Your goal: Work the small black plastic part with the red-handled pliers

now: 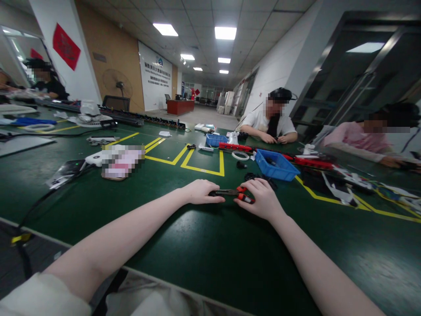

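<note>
My right hand [261, 198] is wrapped round the red and black handles of a pair of pliers [229, 192], just above the green table. The metal jaws point left, toward my left hand [201, 192]. Between the thumb and fingers of that hand is a small dark piece [213, 193], which meets the tip of the pliers. Its kind is too small to make out. Behind my right hand lie some black parts [251, 176], partly hidden by the fingers.
A blue bin [276, 166] with dark items stands beyond my right hand, with a smaller blue bin [216, 140] farther back. Yellow tape [204, 171] marks the green table [210, 254]. A phone [121, 164] lies left. Co-workers sit at the far side and right.
</note>
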Tool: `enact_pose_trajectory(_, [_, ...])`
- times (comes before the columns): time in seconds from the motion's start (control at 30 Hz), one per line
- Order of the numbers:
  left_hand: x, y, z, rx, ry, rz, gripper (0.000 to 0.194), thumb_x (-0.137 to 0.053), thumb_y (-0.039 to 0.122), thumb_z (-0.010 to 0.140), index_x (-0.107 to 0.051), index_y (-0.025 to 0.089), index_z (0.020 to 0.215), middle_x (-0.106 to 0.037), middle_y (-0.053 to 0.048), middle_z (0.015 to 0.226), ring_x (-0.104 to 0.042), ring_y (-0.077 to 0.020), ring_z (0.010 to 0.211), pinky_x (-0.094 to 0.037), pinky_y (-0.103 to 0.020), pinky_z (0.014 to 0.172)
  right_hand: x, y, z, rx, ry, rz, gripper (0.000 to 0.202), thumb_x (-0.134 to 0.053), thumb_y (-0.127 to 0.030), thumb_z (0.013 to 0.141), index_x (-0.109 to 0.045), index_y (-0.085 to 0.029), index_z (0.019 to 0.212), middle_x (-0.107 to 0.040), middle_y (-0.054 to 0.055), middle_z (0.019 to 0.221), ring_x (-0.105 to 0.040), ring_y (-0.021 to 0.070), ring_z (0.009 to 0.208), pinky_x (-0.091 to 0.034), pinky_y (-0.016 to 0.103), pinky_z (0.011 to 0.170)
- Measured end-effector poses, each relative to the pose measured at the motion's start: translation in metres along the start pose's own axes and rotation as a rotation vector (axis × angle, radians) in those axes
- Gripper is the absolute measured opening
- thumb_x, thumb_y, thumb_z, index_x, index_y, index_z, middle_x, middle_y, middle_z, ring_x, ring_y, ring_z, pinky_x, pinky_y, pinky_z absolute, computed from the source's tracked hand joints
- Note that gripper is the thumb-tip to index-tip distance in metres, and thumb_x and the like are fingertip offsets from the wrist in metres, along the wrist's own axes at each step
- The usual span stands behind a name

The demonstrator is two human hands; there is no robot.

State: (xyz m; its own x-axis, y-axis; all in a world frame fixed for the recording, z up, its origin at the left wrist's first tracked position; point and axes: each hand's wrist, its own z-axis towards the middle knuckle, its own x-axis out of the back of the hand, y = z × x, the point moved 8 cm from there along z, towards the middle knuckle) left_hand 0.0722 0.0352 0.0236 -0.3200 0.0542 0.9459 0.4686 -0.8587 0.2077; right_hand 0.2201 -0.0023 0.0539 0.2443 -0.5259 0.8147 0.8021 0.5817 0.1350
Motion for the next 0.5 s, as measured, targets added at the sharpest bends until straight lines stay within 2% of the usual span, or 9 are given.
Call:
enact_pose_trajectory(0.37, [-0.0033,-0.0021,0.0000,0.005,-0.013,0.018,0.048,-0.037,0.060,0.094,-0.058,0.019,0.084,-0.066,-0.003,0.080,-0.062,-0.0178,0.072,-0.036,-0.023,0.060,-0.0061,-0.0062,0.0013,0.008,-0.020,-0.019,0.033,-0.062,-0.050,0.080,-0.060,-0.019,0.092,-0.066,0.008,0.090,-0.060,0.0244,0.085,-0.042,0.041,0.085])
enact_pose_trajectory(0.5, [-0.0031,-0.0022,-0.0003,-0.001,0.004,0.043,0.048,-0.036,0.061,0.094,-0.057,0.019,0.084,-0.065,-0.003,0.080,-0.062,-0.0186,0.073,-0.034,-0.023,0.058,-0.0095,-0.0036,0.0014,-0.011,-0.032,-0.042,0.023,-0.063,-0.034,0.078,-0.060,-0.019,0.094,-0.066,0.008,0.093,-0.060,0.0241,0.088,-0.040,0.039,0.085])
